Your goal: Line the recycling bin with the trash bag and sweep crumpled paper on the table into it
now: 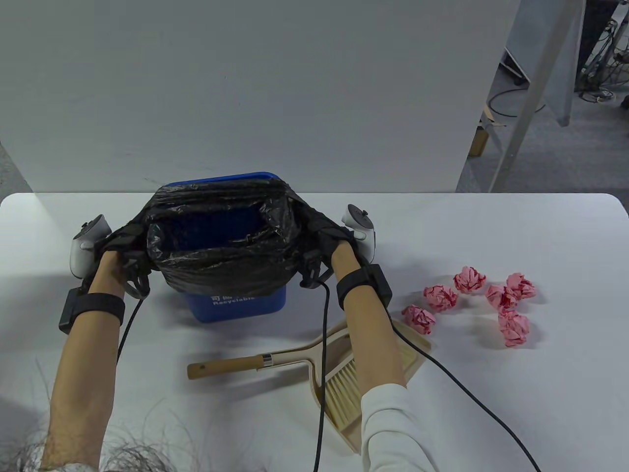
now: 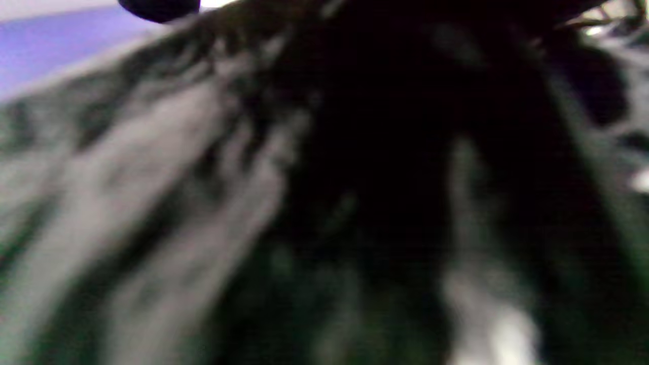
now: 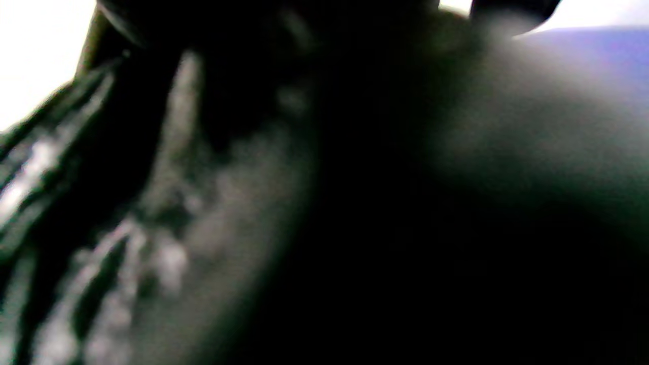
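A blue recycling bin stands on the white table. A black trash bag is stretched over its mouth and hangs down its near wall. My left hand grips the bag at the bin's left side. My right hand grips the bag at the right side. Both wrist views are filled with blurred black plastic: the bag on the left and the bag on the right. Several pink crumpled paper balls lie to the right of the bin.
A brush with a wooden handle lies in a beige dustpan near the front edge, partly under my right forearm. Glove cables trail across the table. A grey partition stands behind the table.
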The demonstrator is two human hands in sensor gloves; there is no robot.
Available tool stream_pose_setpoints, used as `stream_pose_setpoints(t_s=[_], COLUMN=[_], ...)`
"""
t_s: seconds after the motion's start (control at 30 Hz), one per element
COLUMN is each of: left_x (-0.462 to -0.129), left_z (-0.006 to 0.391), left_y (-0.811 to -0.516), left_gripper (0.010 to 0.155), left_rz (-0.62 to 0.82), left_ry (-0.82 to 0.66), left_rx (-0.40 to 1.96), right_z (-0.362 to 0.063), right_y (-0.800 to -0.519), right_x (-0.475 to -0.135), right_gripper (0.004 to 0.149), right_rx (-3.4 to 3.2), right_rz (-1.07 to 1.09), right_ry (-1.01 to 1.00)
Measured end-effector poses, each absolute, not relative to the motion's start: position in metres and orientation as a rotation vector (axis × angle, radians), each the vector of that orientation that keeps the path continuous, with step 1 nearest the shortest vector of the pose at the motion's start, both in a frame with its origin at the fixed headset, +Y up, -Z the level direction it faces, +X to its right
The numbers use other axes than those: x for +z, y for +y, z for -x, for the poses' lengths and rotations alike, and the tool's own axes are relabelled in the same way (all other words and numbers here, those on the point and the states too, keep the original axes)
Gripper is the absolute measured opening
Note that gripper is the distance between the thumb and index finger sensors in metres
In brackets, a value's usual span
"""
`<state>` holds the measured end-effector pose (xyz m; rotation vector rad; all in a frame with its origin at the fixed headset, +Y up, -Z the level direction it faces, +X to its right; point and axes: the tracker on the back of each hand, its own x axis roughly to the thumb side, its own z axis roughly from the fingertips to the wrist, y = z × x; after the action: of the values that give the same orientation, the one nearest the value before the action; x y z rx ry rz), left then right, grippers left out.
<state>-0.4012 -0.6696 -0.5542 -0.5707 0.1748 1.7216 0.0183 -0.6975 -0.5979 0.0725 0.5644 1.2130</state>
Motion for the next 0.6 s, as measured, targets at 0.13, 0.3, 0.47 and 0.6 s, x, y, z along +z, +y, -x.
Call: stream_pose_setpoints(t_s=[0.13,0.3,0.47,0.6], left_x=[-0.558,-0.559,-0.557,-0.556], left_z=[0.401,0.401,0.400,0.399], left_y=[-0.671,-0.675,-0.675,-0.675], left_gripper=[0.073,0.071,0.059,0.057], left_rz=[0.577,0.593,0.601,0.610], left_ry=[0.226,0.258,0.259,0.268], left_rx=[1.702,1.698,1.690,1.689], right_z=[-0.018,-0.018,-0.018,-0.019], right_y=[-0.701,-0.696,-0.690,-0.688], right_x=[-0.599,-0.600,-0.601,-0.602], right_gripper=[0.044,0.045,0.044,0.044], right_rx=[1.220,1.282,1.346,1.361], right_rz=[-0.035,0.000,0.033,0.072], right_ry=[0.568,0.568,0.585,0.602])
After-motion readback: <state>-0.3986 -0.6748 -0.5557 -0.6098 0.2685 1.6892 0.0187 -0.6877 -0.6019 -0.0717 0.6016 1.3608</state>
